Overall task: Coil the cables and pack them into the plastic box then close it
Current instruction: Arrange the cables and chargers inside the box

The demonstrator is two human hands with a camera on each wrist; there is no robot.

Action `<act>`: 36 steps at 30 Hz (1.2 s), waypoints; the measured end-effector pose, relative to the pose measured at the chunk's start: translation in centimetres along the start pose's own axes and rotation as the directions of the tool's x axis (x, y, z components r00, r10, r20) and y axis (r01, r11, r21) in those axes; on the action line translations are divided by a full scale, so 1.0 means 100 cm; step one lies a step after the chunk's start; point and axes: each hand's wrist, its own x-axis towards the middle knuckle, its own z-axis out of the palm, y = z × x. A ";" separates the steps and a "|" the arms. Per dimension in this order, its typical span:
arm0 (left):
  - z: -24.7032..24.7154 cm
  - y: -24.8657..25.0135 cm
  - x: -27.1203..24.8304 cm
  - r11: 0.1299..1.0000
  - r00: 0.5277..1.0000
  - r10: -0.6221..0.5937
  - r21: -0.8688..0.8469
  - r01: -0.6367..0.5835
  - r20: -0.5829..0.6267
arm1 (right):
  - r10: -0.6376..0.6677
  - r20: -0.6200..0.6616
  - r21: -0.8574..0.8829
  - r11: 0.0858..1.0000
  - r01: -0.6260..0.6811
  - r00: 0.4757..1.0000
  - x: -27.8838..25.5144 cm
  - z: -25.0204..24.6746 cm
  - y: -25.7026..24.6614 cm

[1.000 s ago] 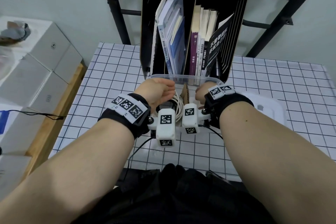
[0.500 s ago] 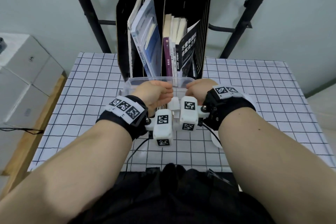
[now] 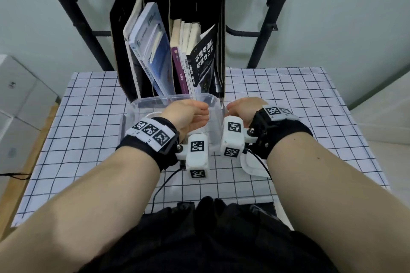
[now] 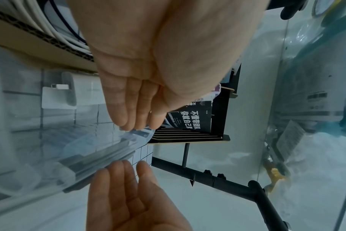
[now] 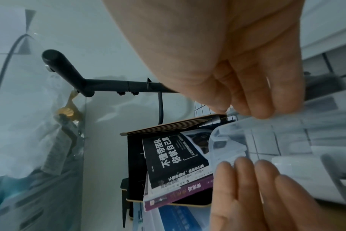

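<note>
The left hand's (image 3: 188, 115) fingers (image 4: 126, 109) lie straight and together over the far corner of the clear plastic box (image 3: 173, 98), and the right hand's (image 3: 243, 109) fingers (image 5: 255, 100) curl loosely at its right rim; neither hand grips anything. I'd judge they are steadying the thin, glossy walls before fetching the white lid (image 3: 250, 165), which lies on the checked counter (image 3: 288, 86) by the right wrist. The coiled white cables (image 4: 49, 26) sit inside the box.

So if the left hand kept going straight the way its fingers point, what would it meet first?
Probably the far wall of the clear plastic box: the left hand is over the box, its fingers aimed there. Behind stands the black book rack. Depth is unclear.
</note>
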 end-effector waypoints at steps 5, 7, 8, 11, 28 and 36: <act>0.003 -0.004 0.002 1.000 1.000 0.004 0.008 -0.004 -0.010 | 0.047 -0.053 0.014 0.999 -0.046 0.997 0.005 0.005 0.014; 0.002 -0.005 0.003 1.000 1.000 0.003 0.007 -0.003 -0.012 | 0.046 -0.024 -0.010 0.999 -0.046 0.999 0.007 0.006 0.019; 0.002 -0.006 0.003 1.000 1.000 0.004 0.004 -0.004 -0.012 | 0.022 -0.033 -0.019 1.000 -0.023 0.999 0.006 0.006 0.021; 0.000 -0.007 0.003 1.000 1.000 0.001 0.001 -0.001 -0.013 | 0.001 -0.010 -0.158 0.987 -0.003 1.000 0.004 0.003 0.029; -0.003 -0.007 0.009 1.000 0.999 -0.015 0.018 0.016 -0.046 | 0.080 0.141 0.603 0.784 -0.149 0.987 0.055 0.047 0.078; -0.004 -0.007 0.010 0.999 0.998 -0.032 0.025 0.033 -0.055 | -0.014 0.198 0.578 0.809 -0.106 0.980 0.066 0.057 0.077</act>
